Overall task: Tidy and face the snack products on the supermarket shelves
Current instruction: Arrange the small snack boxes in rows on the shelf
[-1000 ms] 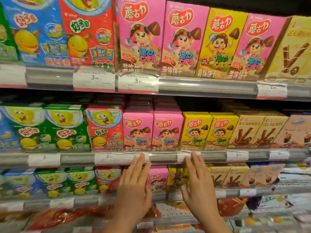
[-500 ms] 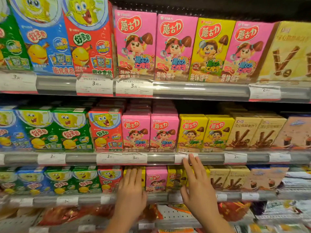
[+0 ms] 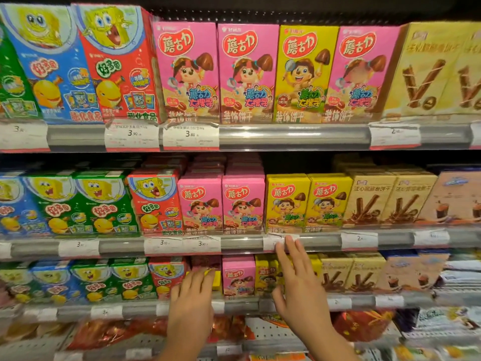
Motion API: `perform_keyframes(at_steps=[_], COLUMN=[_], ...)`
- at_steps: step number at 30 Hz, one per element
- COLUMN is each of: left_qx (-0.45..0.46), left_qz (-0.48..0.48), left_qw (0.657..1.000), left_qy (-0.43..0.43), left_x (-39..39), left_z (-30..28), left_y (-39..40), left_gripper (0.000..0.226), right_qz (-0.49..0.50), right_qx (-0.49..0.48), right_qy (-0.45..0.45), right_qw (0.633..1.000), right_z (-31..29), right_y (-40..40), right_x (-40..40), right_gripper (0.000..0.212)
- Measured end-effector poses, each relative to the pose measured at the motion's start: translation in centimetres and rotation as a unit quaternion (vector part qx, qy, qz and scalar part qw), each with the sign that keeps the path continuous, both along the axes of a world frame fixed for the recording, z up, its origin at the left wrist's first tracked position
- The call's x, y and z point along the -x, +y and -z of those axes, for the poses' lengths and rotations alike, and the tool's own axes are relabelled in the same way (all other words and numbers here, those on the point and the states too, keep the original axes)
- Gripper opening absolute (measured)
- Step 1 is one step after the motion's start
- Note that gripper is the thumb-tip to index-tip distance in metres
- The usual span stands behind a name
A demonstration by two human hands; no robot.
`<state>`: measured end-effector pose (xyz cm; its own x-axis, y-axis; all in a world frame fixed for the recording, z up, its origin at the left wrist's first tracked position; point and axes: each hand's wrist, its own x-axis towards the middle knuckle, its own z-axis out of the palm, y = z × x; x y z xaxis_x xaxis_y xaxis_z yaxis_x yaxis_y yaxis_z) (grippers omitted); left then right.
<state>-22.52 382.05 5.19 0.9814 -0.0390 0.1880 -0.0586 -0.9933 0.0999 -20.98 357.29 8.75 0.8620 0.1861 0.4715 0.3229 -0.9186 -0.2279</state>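
Pink cardboard boxes (image 3: 243,204) read 蘑古力; tags (image 3: 191,135) show 3.80. Left hand (image 3: 191,306) and right hand (image 3: 299,290) reach flat, fingers straight, grasping nothing.

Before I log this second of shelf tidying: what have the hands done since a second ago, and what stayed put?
The left hand dropped from the middle shelf rail to the boxes on the shelf below, fingers straight, gripping nothing. The right hand stayed put, fingertips by the price tag on the middle rail. The pink box and other boxes did not shift; the camera's view moved slightly.
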Motion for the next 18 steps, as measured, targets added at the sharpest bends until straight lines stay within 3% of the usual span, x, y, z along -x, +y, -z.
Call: perform_keyframes(at_steps=[3,9,13,18], left_qx=[-0.018,-0.091,-0.08,0.024], left_qz=[-0.004,-0.01,-0.001,0.094], left_qw=[1.0,0.996,0.996,0.995], left_qy=[-0.01,0.005,0.026,0.002], left_x=[-0.6,-0.4,1.5,3.3], left_z=[-0.5,-2.4,-7.0,-13.2], left_y=[0.6,2.1,3.1,4.4], left_gripper=[0.098,0.076,0.059,0.048], right_qz=[-0.009,-0.008,-0.013,-0.017], right_qx=[0.002,0.012,0.021,0.014], right_qy=[-0.001,0.01,0.011,0.015], right_qw=[1.0,1.0,1.0,1.0], right_z=[-0.1,-0.5,-0.4,-0.5], right_y=[-0.3,-0.4,-0.6,-0.7], right_x=[-0.1,0.0,0.0,0.0], right_gripper=[0.084,0.085,0.085,0.085])
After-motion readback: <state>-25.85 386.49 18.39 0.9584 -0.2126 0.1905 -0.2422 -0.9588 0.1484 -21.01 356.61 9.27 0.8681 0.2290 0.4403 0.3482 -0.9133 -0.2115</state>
